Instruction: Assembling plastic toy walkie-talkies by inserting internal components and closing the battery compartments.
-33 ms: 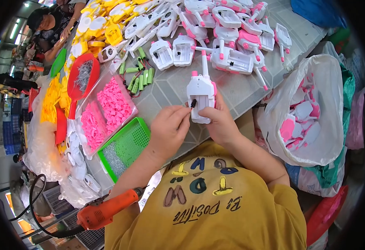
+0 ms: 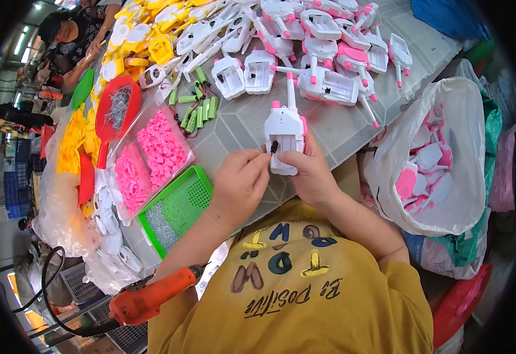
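Note:
In front of my body, my right hand (image 2: pixel 312 171) grips a white toy walkie-talkie (image 2: pixel 284 127) with pink trim, its antenna pointing away from me. The right thumb lies across the lower edge of its uncovered battery compartment. My left hand (image 2: pixel 241 177) is closed at the toy's left side, thumb and forefinger pinched at a small black connector (image 2: pixel 274 146) by that compartment. The exact grip on it is partly hidden by the fingers. Beyond the hands, several similar white and pink toys (image 2: pixel 329 85) lie heaped with their compartments facing up.
Green battery packs (image 2: pixel 202 112) with wires lie at mid-left. A clear tray of pink parts (image 2: pixel 160 141), a green basket (image 2: pixel 201 177) and a red scoop of screws (image 2: pixel 106 138) stand left. An orange power screwdriver (image 2: pixel 152 298) hangs lower left. At right is a white sack (image 2: pixel 470 147) of parts.
The toy's antenna end has tipped very slightly to the right. Both hands keep practically the same place and grip.

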The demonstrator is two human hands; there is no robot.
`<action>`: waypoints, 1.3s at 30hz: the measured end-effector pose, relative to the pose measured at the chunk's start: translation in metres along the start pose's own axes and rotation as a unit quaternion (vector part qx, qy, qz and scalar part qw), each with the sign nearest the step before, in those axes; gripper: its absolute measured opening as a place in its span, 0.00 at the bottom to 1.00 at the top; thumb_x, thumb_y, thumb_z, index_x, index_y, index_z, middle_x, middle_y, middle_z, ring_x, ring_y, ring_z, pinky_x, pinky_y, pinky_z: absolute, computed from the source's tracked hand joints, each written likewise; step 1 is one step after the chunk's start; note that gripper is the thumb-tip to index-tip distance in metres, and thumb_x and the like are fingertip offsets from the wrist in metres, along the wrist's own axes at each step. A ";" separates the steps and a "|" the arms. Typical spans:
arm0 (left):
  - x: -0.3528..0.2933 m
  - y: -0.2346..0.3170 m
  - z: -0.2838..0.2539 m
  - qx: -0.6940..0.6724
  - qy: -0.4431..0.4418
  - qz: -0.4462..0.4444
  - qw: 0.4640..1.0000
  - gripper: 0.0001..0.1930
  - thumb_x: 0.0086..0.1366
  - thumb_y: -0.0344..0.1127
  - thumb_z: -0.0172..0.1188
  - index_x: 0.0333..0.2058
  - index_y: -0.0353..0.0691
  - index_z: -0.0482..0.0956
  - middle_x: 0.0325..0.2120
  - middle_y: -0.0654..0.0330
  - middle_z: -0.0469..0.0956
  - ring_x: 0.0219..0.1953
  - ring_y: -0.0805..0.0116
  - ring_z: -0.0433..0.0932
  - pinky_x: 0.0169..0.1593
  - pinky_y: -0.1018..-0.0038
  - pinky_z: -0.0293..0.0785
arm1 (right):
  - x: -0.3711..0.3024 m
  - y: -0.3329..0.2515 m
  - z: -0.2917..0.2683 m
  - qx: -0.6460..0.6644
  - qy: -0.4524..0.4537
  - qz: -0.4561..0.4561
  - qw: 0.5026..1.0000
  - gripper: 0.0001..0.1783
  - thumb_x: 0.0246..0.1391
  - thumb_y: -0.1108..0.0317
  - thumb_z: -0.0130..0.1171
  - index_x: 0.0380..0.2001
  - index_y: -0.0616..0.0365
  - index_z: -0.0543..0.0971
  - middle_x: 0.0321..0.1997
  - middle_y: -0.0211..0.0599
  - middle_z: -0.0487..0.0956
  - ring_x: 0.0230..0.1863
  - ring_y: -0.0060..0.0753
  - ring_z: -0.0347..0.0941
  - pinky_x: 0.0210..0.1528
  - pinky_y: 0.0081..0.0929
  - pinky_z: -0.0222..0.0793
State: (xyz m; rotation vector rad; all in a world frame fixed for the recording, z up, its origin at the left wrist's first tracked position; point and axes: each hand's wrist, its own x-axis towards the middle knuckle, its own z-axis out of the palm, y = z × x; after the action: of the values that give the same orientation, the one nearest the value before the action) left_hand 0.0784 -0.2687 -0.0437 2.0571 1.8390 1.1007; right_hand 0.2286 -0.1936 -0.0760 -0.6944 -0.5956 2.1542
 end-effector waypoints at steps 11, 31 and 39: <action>-0.010 0.007 -0.003 -0.116 -0.094 -0.145 0.978 0.26 0.52 0.22 0.65 0.53 0.36 0.73 0.42 0.53 0.74 0.40 0.62 0.79 0.44 0.70 0.79 | 0.009 0.001 -0.004 -0.066 0.052 -0.052 0.995 0.36 0.50 0.84 0.56 0.64 0.56 0.63 0.52 0.42 0.78 0.53 0.39 0.80 0.55 0.37 0.77; 0.020 0.015 0.010 -0.258 -0.020 -0.259 0.930 0.11 0.61 0.24 0.68 0.43 0.33 0.82 0.36 0.56 0.82 0.35 0.68 0.83 0.40 0.73 0.82 | -0.005 -0.004 -0.009 0.051 -0.102 0.065 0.991 0.54 0.35 0.82 0.44 0.74 0.52 0.53 0.65 0.41 0.67 0.68 0.41 0.64 0.70 0.34 0.59; 0.017 0.024 0.017 -0.211 0.019 -0.221 0.952 0.11 0.60 0.22 0.66 0.42 0.33 0.81 0.35 0.52 0.81 0.34 0.62 0.84 0.39 0.71 0.83 | -0.007 0.004 -0.006 0.041 -0.078 0.030 0.996 0.53 0.37 0.82 0.45 0.74 0.52 0.51 0.66 0.41 0.66 0.69 0.41 0.64 0.72 0.37 0.57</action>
State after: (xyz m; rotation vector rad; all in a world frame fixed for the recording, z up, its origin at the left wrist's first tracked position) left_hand 0.1072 -0.2526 -0.0348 1.3178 1.7636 1.2659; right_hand 0.2340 -0.2000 -0.0809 -0.5084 -0.5715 2.2907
